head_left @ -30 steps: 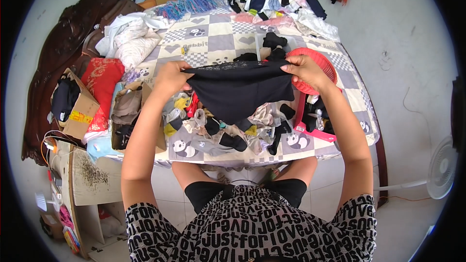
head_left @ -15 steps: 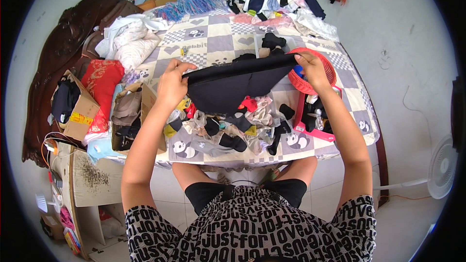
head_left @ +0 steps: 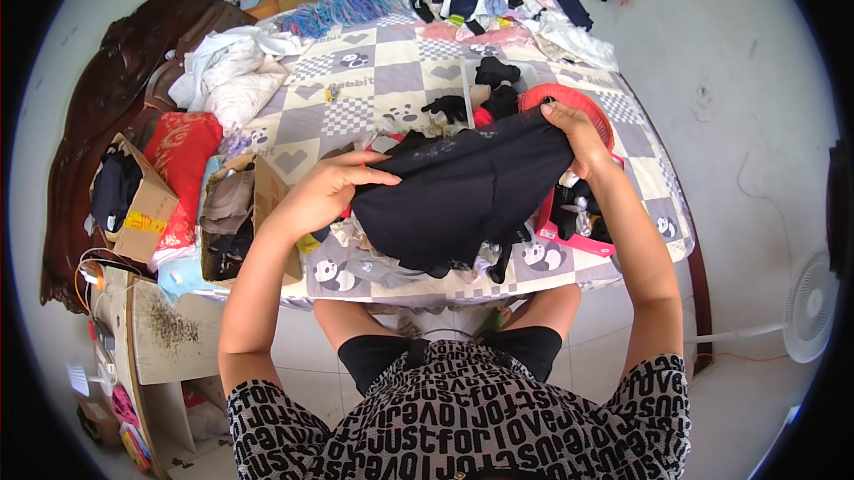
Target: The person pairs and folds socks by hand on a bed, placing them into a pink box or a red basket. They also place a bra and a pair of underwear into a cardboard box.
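Stretched between my two hands over the bed is a pair of black briefs [head_left: 467, 191], its cloth hanging down toward the bed's near edge. My left hand [head_left: 329, 191] holds the left end, with two fingers lying straight across the fabric. At the upper right corner my right hand [head_left: 576, 137] pinches the cloth between thumb and fingers. Behind and under the briefs is a heap of mixed socks and small garments, mostly hidden; a dark sock [head_left: 501, 264] shows below the hem.
A red plastic basket [head_left: 598, 111], a pink box [head_left: 587, 244] of small items and a clear bin [head_left: 527, 78] of dark clothes stand at the right. Cardboard boxes [head_left: 147, 213] of clothes and a red pillow [head_left: 189, 155] lie left. A fan [head_left: 808, 306] stands far right.
The briefs have come lower and nearer to me, and their cloth now hangs looser and wider. My left hand has moved down and to the right; my right hand has shifted slightly down.
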Demonstrator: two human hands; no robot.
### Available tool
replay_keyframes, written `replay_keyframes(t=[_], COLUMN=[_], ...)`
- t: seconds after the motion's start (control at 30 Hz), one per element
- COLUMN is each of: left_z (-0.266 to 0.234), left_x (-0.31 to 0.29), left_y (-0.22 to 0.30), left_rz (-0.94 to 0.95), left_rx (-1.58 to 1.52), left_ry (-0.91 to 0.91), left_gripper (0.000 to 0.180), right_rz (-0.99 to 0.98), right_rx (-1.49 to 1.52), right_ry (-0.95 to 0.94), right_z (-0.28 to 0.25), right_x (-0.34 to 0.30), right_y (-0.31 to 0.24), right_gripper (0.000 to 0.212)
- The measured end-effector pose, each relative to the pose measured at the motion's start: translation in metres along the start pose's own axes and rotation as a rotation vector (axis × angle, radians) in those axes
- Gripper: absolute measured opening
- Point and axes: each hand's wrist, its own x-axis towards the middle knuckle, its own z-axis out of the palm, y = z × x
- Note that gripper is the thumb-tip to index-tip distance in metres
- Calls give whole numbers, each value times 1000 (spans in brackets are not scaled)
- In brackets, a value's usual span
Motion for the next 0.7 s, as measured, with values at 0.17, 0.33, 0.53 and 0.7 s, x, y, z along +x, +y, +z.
replay_keyframes(t=[0.17,0.33,0.53,0.7], left_z=[-6,-17,-4,12], left_x=[-5,-13,-22,-36], left_y=[-15,-34,-22,-12], left_rz=[-191,-198,-142,-165], left_rx=[177,-429,-800,-705], left_ry=[-50,-24,-60,66], left_gripper=[28,11,23,37], right_rz=[85,70,-167,-100], right_rx=[-79,-352,-465,-297], right_ry=[-160,-427,-388,-268], right_z=[-11,-29,-25,-33], right_x=[-4,-4,-10,-30], right_y=[-2,3,4,17], right_gripper=[31,32,31,24])
